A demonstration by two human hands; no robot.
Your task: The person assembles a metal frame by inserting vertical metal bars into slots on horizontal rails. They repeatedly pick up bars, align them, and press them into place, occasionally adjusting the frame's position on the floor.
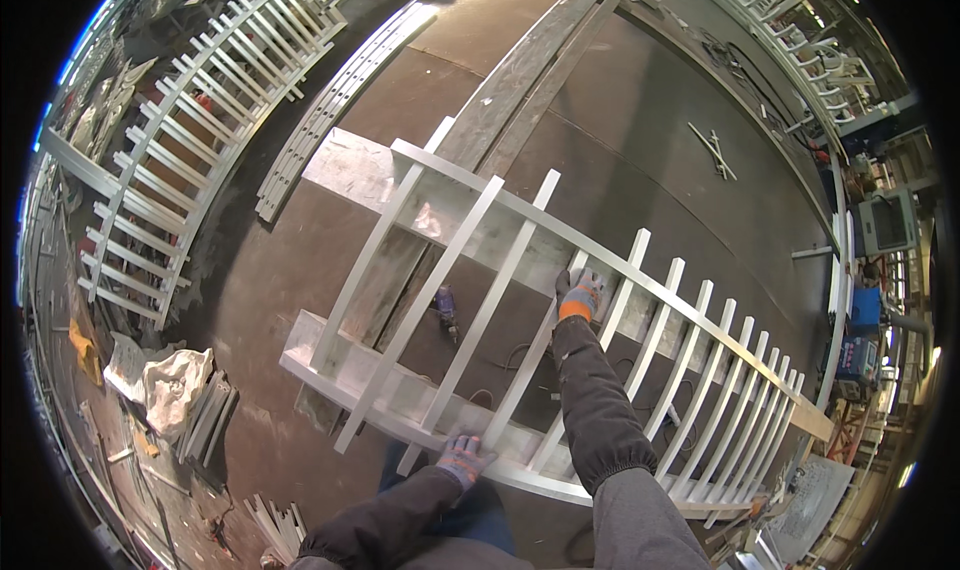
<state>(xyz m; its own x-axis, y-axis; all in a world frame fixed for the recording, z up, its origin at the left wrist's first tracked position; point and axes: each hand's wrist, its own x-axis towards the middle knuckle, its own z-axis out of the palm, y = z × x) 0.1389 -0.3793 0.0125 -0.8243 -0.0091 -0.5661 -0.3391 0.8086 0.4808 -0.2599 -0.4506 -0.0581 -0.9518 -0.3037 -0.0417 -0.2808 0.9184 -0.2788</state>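
The right hand, in a grey glove with an orange cuff, is closed round one straight, silvery-white metal bar. At its 7 o'clock, the grey-gloved left hand touches the near rail; whether its fingers curl round it I cannot tell. Both hands are on one silvery-white metal railing panel, running from 10 to 4 o'clock, with two long rails. Three bars stand left of the gripped one; those toward 4 o'clock crowd too tightly to count.

From the right hand, one purple power tool lies at 9 o'clock, one similar white slatted panel at 10, and at least two thin pale rods between 1 and 2.
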